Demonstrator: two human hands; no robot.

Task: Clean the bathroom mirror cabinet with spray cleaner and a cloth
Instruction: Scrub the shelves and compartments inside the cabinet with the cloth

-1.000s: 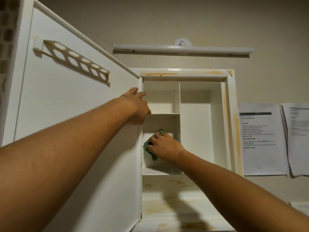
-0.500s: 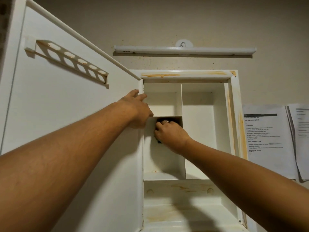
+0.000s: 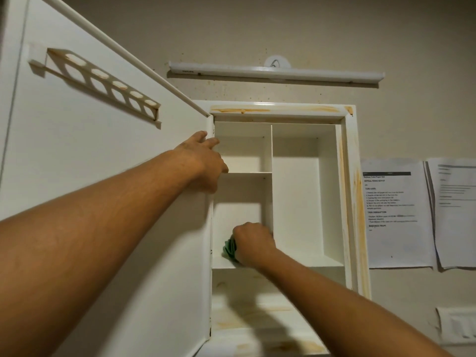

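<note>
Now the right hand point(image 3: 253, 244), curled round the green cloth point(image 3: 230, 249), has dropped from the compartment's top to the left end of the middle shelf point(image 3: 304, 262), so that wall looks wiped; the left hand point(image 3: 203, 161), fingers straight, steadies the edge of the cabinet door point(image 3: 103, 181).

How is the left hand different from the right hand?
The left hand rests on the edge of the open white cabinet door, fingers mostly straight; the right hand grips a crumpled green cloth. The left hand sits high beside the top-left compartment; the right hand is low in the compartment beneath. Both are bare.
</note>
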